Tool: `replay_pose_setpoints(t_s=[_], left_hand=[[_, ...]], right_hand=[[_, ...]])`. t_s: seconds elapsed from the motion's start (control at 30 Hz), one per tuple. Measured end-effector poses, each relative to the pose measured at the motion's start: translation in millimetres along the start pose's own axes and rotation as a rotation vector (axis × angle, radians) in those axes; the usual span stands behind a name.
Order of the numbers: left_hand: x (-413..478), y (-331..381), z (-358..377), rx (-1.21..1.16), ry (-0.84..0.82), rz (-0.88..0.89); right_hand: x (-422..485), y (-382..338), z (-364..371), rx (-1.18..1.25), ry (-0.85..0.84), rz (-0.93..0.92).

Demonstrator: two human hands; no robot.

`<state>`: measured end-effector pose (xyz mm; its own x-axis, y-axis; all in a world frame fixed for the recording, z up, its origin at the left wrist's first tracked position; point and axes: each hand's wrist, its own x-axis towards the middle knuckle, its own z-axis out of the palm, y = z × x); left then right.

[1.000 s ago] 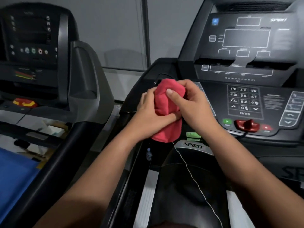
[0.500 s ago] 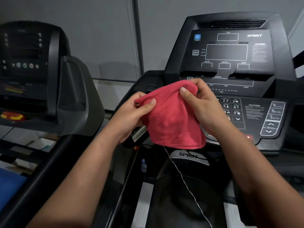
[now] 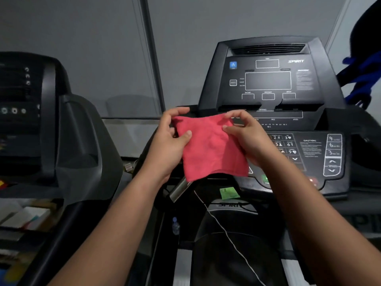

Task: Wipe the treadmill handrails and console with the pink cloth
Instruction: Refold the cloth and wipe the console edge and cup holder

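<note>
The pink cloth (image 3: 212, 147) is held up in the air in front of the treadmill console (image 3: 268, 89), spread almost flat between both hands. The left hand (image 3: 171, 145) pinches the cloth's upper left corner, thumb on the near face and fingers (image 3: 177, 112) curled over the top edge. The right hand (image 3: 245, 139) grips the upper right part in the same way, thumb pressed on the near face and fingers arched over the top. The cloth hangs down and covers the left part of the keypad (image 3: 285, 145); whether it touches the panel cannot be told.

The console carries the brand word "SPIRIT" at its upper right. Small labels under its dark display windows read "INCLINE", "DISTANCE" and "SPEED", and lower down "PACE". On the keypad the digits 2, 3, 5, 6 and 9 show beside the cloth. To the right stands a block headed "CAUTION", whose fine print is too small to read, and then a column of quick keys marked 9, 6 and 3 above arrows labelled "SPEED". A green start button (image 3: 265, 179) peeks out under the cloth's lower edge. A metal grip bar (image 3: 180, 189) slants below the cloth, near a green tag (image 3: 229, 193). A thin white cord (image 3: 226, 234) runs down across the motor cover, which bears a blurred "SPIRIT" mark. A second treadmill (image 3: 51, 131) stands to the left.
</note>
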<state>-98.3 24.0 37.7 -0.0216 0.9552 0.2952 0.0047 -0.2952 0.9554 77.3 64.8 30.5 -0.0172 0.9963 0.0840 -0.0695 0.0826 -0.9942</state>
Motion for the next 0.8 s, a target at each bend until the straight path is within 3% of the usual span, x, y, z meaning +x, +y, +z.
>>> replay_pose_setpoints(t_s=[0.07, 0.2, 0.3, 0.4, 0.5, 0.6, 0.7, 0.8], left_hand=[[8, -4, -4, 0.065, 0.039, 0.037], [27, 4, -5, 0.255, 0.066, 0.282], [35, 12, -3, 0.348, 0.072, 0.393], [35, -5, -11, 0.401, -0.018, 0.330], [18, -37, -17, 0.476, -0.159, 0.083], [8, -52, -17, 0.281, -0.169, -0.137], [19, -54, -14, 0.236, -0.169, -0.159], [34, -56, -8, 0.435, -0.245, -0.057]], right_hand=[[2, -1, 1, -0.031, 0.037, -0.054], [10, -12, 3, -0.081, 0.144, -0.316], [10, -23, 3, -0.001, 0.151, -0.449], [1, -15, 1, 0.060, 0.155, -0.304], [-15, 20, 3, -0.081, 0.076, -0.014], [-25, 41, 6, 0.006, 0.095, 0.139], [-25, 46, 10, -0.025, 0.126, 0.147], [-25, 50, 18, -0.109, 0.064, 0.172]])
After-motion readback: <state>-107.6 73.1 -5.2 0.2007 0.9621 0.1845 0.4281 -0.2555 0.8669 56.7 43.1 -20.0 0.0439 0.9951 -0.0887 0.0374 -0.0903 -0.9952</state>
